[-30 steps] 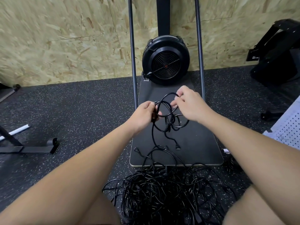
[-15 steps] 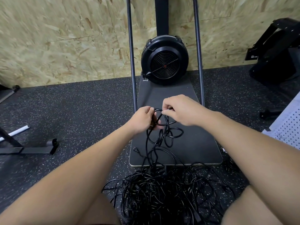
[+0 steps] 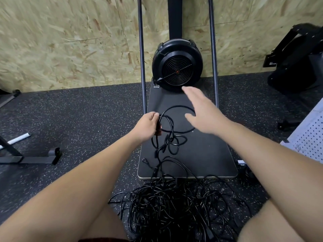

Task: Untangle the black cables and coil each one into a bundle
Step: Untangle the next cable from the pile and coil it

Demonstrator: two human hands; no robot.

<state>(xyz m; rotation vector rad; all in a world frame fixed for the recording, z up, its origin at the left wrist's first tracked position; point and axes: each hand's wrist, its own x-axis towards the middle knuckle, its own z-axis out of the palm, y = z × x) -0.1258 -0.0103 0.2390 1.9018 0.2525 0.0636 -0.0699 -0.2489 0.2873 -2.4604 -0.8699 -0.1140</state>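
**Q:** Where's the cable you're working on?

**Me:** My left hand (image 3: 146, 125) has it. The fingers are clenched around gathered strands of 1 black cable (image 3: 176, 119), held just above the dark board (image 3: 206, 154) in front of the fan (image 3: 176, 65). A wide loop stands out to the right of my grip, and smaller twisted loops dangle beneath it. From there the strand trails down into the tangled pile (image 3: 176, 208) on the floor between my knees.

**Q:** And your right hand?

**Me:** My right hand (image 3: 203, 114) is released, fingers spread, hovering at the wide loop and grasping nothing.

**Q:** How will the cable behave?

**Me:** I judge it light and limp, yet springy enough to hold a round loop by itself. The jacket looks smooth, so it may slide through a loose grip and kink where it twists.

**Q:** Where would you take hold?

**Me:** I'd keep the left pinch where the turns meet, and take the free strand just below the hanging twists. A plug (image 3: 145, 161) lies on the board near its front edge; pulling hard there could tighten knots in the pile.
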